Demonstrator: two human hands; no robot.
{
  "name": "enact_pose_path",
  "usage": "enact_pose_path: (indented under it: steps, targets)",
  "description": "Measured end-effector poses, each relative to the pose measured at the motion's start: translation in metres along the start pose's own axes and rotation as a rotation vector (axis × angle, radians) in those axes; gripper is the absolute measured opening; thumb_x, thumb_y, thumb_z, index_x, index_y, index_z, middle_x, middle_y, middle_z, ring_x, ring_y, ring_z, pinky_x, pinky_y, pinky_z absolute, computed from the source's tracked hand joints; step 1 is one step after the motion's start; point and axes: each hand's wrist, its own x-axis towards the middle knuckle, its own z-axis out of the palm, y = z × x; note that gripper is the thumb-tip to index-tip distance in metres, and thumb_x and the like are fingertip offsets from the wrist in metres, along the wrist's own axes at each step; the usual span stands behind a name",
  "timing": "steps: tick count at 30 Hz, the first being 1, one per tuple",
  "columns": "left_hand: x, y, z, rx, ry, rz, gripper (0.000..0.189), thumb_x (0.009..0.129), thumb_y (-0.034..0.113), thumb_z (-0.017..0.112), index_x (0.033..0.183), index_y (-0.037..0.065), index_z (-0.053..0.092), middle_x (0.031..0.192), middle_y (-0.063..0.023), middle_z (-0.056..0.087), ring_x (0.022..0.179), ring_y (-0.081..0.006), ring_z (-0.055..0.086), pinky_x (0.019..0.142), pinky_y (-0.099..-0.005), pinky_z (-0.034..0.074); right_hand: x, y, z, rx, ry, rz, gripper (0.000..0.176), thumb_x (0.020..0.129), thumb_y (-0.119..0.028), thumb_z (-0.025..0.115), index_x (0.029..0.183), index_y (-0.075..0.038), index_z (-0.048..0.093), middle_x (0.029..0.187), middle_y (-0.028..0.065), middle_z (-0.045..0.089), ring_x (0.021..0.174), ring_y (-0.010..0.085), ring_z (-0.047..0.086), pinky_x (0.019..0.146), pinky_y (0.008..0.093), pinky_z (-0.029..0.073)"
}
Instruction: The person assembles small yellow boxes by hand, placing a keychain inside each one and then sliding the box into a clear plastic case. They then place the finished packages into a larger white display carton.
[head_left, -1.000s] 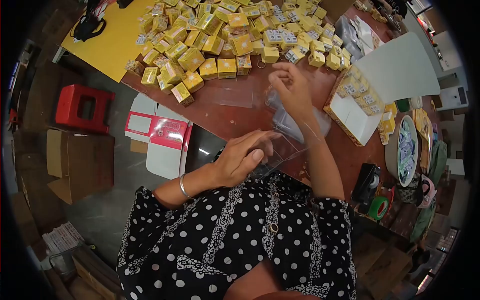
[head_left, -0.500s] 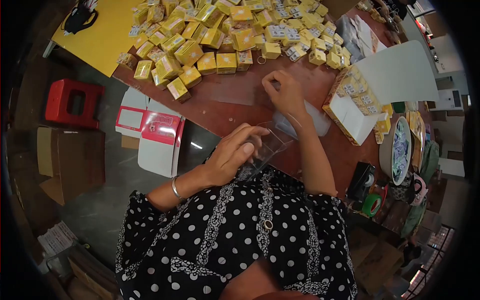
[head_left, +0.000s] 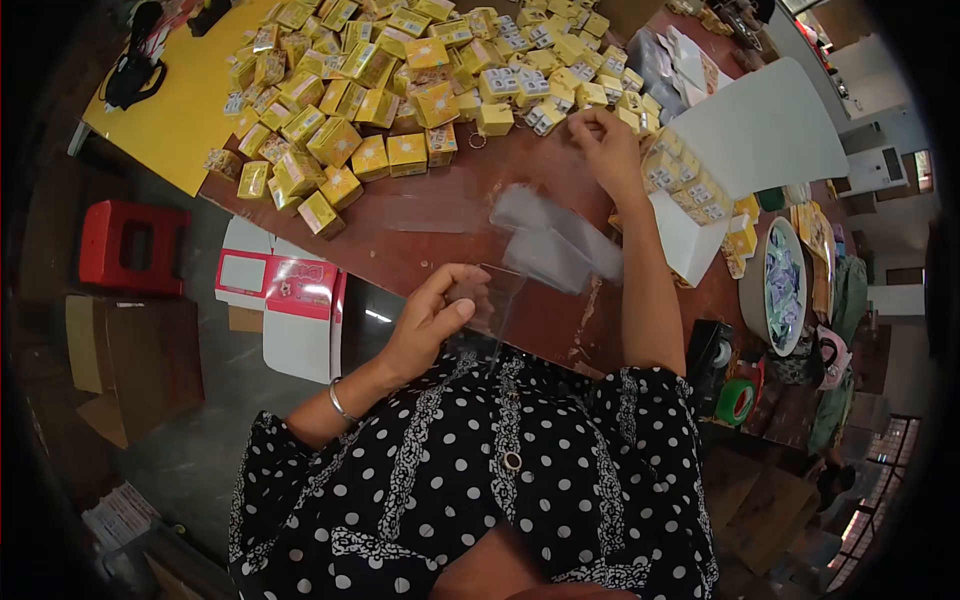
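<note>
My left hand (head_left: 437, 318) is closed around a clear plastic box (head_left: 507, 305), a thin see-through shell tilted in front of my chest. My right hand (head_left: 612, 155) is at the near right edge of a heap of small yellow boxes (head_left: 436, 103); its fingers are bent and their tips are hidden, so a grip cannot be made out. Close to those fingers lie small yellow-and-white boxes (head_left: 545, 115). Between my hands, clear plastic sheets or flat sleeves (head_left: 550, 255) lie on the red-brown table (head_left: 420, 265).
An open display carton (head_left: 690, 235) with yellow boxes stands at the right. Beyond it is a bowl (head_left: 785, 285) of wrapped packets. Green tape (head_left: 736, 401) lies near the table's right edge. A red stool (head_left: 130, 245) and cardboard box (head_left: 135, 360) are at the left.
My right hand has moved away from the clear box, up to the edge of the yellow heap. The left hand keeps the clear box. The view has shifted somewhat.
</note>
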Motion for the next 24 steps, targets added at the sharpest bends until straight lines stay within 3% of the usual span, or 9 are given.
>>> enact_pose_path:
  steps: [3, 7, 9, 12, 16, 18, 19, 21, 24]
  targets:
    - [-0.002, 0.008, 0.004, -0.040, -0.001, -0.001, 0.044, 0.102, 0.019, 0.063, 0.139, 0.001, 0.048, 0.126, -0.0098, 0.060, 0.116, -0.0196, 0.062, 0.097, -0.0339, 0.054, -0.020, -0.034, 0.046, 0.205, -0.185, -0.175, 0.019, 0.094, -0.018, 0.071, 0.102, -0.001, 0.071, 0.087, 0.0104, 0.075, 0.080, 0.0172, 0.073, 0.074, 0.0305, 0.056]
    - [-0.003, 0.013, 0.004, -0.017, -0.018, 0.027, 0.047, 0.099, 0.014, 0.069, 0.139, 0.003, 0.048, 0.132, -0.0111, 0.059, 0.122, -0.0213, 0.061, 0.098, -0.0342, 0.054, -0.025, -0.077, 0.087, 0.256, -0.095, -0.193, 0.034, 0.090, -0.023, 0.077, 0.114, -0.001, 0.067, 0.101, 0.0132, 0.075, 0.087, 0.0237, 0.072, 0.078, 0.0361, 0.056]
    - [-0.005, 0.012, 0.003, -0.013, -0.001, 0.035, 0.046, 0.098, 0.014, 0.069, 0.138, 0.003, 0.048, 0.132, -0.0109, 0.060, 0.121, -0.0213, 0.062, 0.098, -0.0341, 0.054, -0.017, -0.093, 0.099, -0.006, 0.088, -0.338, 0.051, 0.086, -0.030, 0.081, 0.124, -0.003, 0.061, 0.113, 0.0149, 0.071, 0.101, 0.0300, 0.070, 0.086, 0.0419, 0.055]
    - [-0.006, 0.011, 0.002, -0.012, 0.009, 0.034, 0.046, 0.098, 0.014, 0.070, 0.137, 0.003, 0.049, 0.131, -0.0108, 0.060, 0.120, -0.0212, 0.062, 0.098, -0.0337, 0.054, -0.008, -0.105, 0.120, -0.157, 0.133, -0.409, 0.063, 0.086, -0.032, 0.081, 0.135, -0.003, 0.054, 0.112, 0.0147, 0.070, 0.097, 0.0268, 0.070, 0.085, 0.0417, 0.056]
    - [-0.008, 0.019, 0.001, 0.012, 0.009, 0.066, 0.045, 0.098, 0.015, 0.070, 0.136, 0.002, 0.049, 0.130, -0.0110, 0.060, 0.119, -0.0212, 0.063, 0.098, -0.0332, 0.055, -0.003, -0.109, 0.121, -0.077, 0.025, -0.318, 0.059, 0.088, -0.029, 0.080, 0.135, -0.003, 0.054, 0.110, 0.0130, 0.069, 0.098, 0.0211, 0.068, 0.085, 0.0370, 0.055]
    - [-0.008, 0.020, -0.002, -0.002, 0.028, 0.080, 0.046, 0.098, 0.015, 0.070, 0.136, 0.002, 0.049, 0.130, -0.0112, 0.060, 0.118, -0.0211, 0.063, 0.097, -0.0330, 0.055, -0.010, -0.107, 0.099, 0.383, -0.136, -0.102, 0.055, 0.088, -0.025, 0.079, 0.132, -0.003, 0.055, 0.111, 0.0114, 0.068, 0.098, 0.0193, 0.067, 0.083, 0.0328, 0.055]
    - [-0.009, 0.020, -0.003, -0.010, 0.041, 0.085, 0.046, 0.098, 0.015, 0.070, 0.137, 0.002, 0.049, 0.130, -0.0115, 0.060, 0.118, -0.0210, 0.063, 0.097, -0.0328, 0.055, -0.013, -0.100, 0.088, 0.376, -0.132, -0.094, 0.055, 0.088, -0.025, 0.079, 0.132, -0.003, 0.055, 0.111, 0.0114, 0.068, 0.098, 0.0193, 0.067, 0.083, 0.0328, 0.055]
    - [-0.007, 0.017, -0.006, -0.016, 0.047, 0.069, 0.047, 0.097, 0.015, 0.070, 0.137, 0.001, 0.049, 0.130, -0.0119, 0.061, 0.117, -0.0208, 0.063, 0.097, -0.0330, 0.054, -0.022, -0.083, 0.063, 0.718, -0.319, -0.068, 0.048, 0.094, -0.019, 0.072, 0.136, -0.002, 0.054, 0.112, 0.0061, 0.068, 0.097, 0.0121, 0.065, 0.082, 0.0276, 0.054]
    - [-0.004, 0.015, -0.002, -0.031, 0.045, 0.046, 0.049, 0.097, 0.014, 0.071, 0.138, 0.000, 0.048, 0.129, -0.0134, 0.061, 0.116, -0.0202, 0.064, 0.099, -0.0330, 0.053, -0.055, -0.082, 0.020, 0.894, -0.370, 0.048, 0.042, 0.098, -0.013, 0.066, 0.137, -0.002, 0.054, 0.116, 0.0054, 0.067, 0.102, 0.0121, 0.065, 0.086, 0.0289, 0.055]
